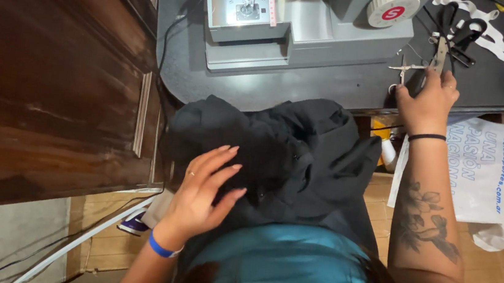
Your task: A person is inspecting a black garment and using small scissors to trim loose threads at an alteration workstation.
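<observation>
My left hand (200, 195) lies open, fingers spread, flat on the black cloth (287, 157) bunched in my lap against the table (331, 84) edge. Ahead sits the grey sewing machine (300, 23). My right hand (426, 103) reaches onto the table, fingers closing on small snips (408, 68), with 1 pair of scissors (453, 31) just beyond. I judge this the tool-fetching step; next calls for a firm grip on the snips while keeping the cloth pinned.

A dark grey table (331, 84) carries a grey sewing machine (301, 17) at twelve o'clock, black-handled scissors (456, 32) and white elastic strap (495, 42) at two o'clock, small thread snips (405, 68) near its front edge.
</observation>
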